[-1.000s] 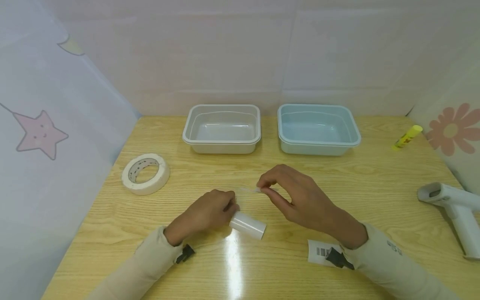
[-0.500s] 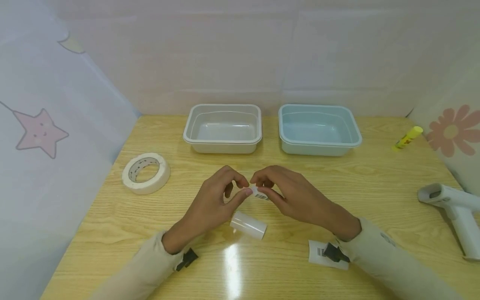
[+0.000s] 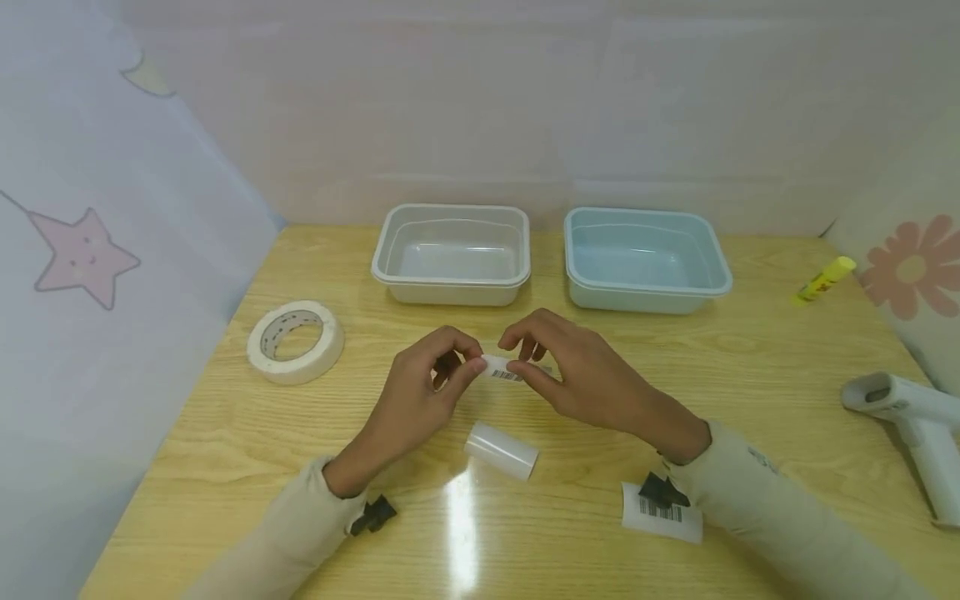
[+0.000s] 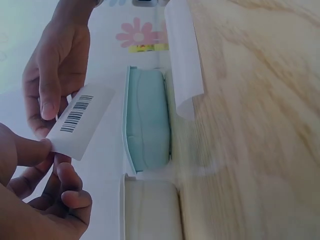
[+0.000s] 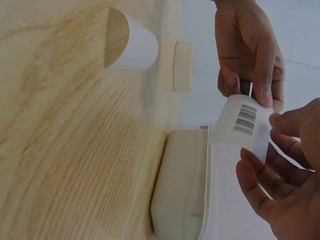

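Above the middle of the wooden table [image 3: 750, 367], both hands hold a small white barcode label [image 3: 504, 370]. My left hand [image 3: 472, 365] pinches its left end between thumb and fingers. At the other end, my right hand [image 3: 519, 367] pinches it. In the left wrist view the label [image 4: 80, 120] shows its barcode face, with the left hand [image 4: 42, 150] at its lower end and the right hand [image 4: 50, 107] at the top. The right wrist view shows the label [image 5: 242, 122] between both hands. A curled white backing paper [image 3: 501, 451] lies on the table just below the hands.
A second barcode label [image 3: 663, 518] lies under my right wrist. A roll of masking tape [image 3: 296, 342] lies at the left. A white tray [image 3: 452, 283] and a light blue tray [image 3: 647, 292] stand at the back. A yellow glue stick [image 3: 825, 278] and a white handheld device [image 3: 911, 417] lie at the right.
My left hand left the curled backing paper, rose and took the left end of the label. Both hands with the label moved slightly away from me.
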Available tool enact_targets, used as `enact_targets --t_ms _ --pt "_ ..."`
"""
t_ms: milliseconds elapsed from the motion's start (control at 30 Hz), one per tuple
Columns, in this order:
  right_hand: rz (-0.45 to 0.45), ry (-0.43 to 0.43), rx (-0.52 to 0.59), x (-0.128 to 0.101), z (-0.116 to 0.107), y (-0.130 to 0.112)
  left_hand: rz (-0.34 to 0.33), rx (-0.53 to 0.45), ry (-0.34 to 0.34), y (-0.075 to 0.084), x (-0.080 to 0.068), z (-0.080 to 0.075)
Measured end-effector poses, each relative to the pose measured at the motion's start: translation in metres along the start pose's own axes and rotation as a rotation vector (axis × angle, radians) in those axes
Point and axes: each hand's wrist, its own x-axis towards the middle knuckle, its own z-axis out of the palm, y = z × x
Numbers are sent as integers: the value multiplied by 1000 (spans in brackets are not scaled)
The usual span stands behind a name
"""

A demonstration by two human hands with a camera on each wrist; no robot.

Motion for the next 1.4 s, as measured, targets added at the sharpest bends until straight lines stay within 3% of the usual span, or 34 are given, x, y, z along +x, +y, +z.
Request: enact_targets --t_ms 133,267,367,467,567,700,1000,1133,1267,1400 --pt "85 14 71 2 -1 8 -40 -68 46 8 3 -9" --pt "195 34 158 4 3 17 -118 -132 77 -7 3 -13" --pt "223 46 189 8 10 26 -186 -187 85 -18 4 -15" --pt "231 52 214 14 20 33 -245 -227 92 -14 7 -21" --pt "246 74 240 22 29 39 -258 -193 100 -11 11 -26" --pt "304 121 260 33 41 44 -268 -118 108 -20 15 -31" --pt "442 236 290 58 72 55 -362 -136 147 -56 22 -35" --pt "483 290 292 65 85 61 -416 -85 100 -75 21 -36" --pt "499 345 296 71 96 69 -463 -16 19 -80 19 -39" --pt "502 376 323 75 102 75 -404 151 7 -79 21 -42"
